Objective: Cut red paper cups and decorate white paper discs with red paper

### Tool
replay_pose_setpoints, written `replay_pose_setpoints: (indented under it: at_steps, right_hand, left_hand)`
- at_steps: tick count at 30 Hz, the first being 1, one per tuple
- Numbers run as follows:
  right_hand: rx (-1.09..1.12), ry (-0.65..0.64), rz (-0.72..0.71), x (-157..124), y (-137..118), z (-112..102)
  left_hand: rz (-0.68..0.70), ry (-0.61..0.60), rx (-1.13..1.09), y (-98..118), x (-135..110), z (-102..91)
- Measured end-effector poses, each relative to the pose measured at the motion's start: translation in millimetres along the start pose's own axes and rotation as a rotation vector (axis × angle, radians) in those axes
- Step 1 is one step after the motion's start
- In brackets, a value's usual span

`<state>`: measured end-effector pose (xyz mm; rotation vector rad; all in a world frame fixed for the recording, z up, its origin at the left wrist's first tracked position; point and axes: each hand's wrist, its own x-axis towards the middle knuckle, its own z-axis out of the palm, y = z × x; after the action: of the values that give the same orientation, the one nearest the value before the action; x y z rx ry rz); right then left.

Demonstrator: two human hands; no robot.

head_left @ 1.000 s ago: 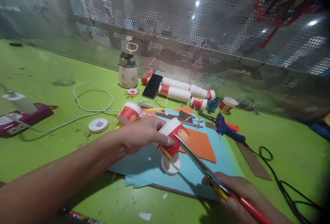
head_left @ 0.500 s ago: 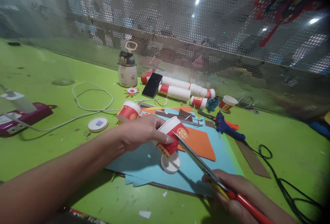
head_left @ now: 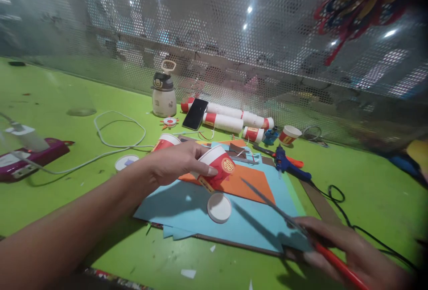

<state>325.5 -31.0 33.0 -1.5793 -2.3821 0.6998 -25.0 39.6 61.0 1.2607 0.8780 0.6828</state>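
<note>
Gripping the scissors (head_left: 287,218), the right hand (head_left: 337,241) is above the near right corner of the blue paper (head_left: 174,203), with scraps (head_left: 188,273) on the table just in front of the paper's near edge. The blades point inward over the paper and look pressed together, though blur leaves this a little uncertain. Above the paper's middle, the left hand (head_left: 182,163) holds the tilted cup (head_left: 217,165) with its thumb across the side, the cup apart from the blade tips. A disc (head_left: 219,208) lies on the paper, and farther back on it lies an orange card (head_left: 247,183). Left of the paper sits a lid (head_left: 122,161); by the paper's far left corner, partly hidden by the left hand, is a second cup (head_left: 165,140). A glue gun (head_left: 284,161) lies at its far right corner. Beyond the paper are cup stacks (head_left: 223,122), a phone (head_left: 195,114) by them, a bottle (head_left: 163,103) and, farthest back, a mesh screen (head_left: 214,27)
</note>
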Motion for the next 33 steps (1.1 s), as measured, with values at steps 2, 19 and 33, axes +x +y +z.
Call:
replay_pose_setpoints:
  at_steps: [2, 19, 33]
  right_hand:
    - [-0.156, 0.058, 0.072, 7.6, 5.1, 0.6]
    - [0.093, 0.179, -0.407, 43.5, -107.3, -37.5]
    - [0.151, 0.033, -0.445, 48.0, -129.2, -23.1]
  left_hand:
    - [0.011, -0.008, 0.025, 2.5, -0.7, -0.1]
    - [-0.042, -0.181, 1.146, 55.3, -17.8, 64.5]
    - [0.085, -0.209, 1.148, 54.2, -28.7, 80.6]
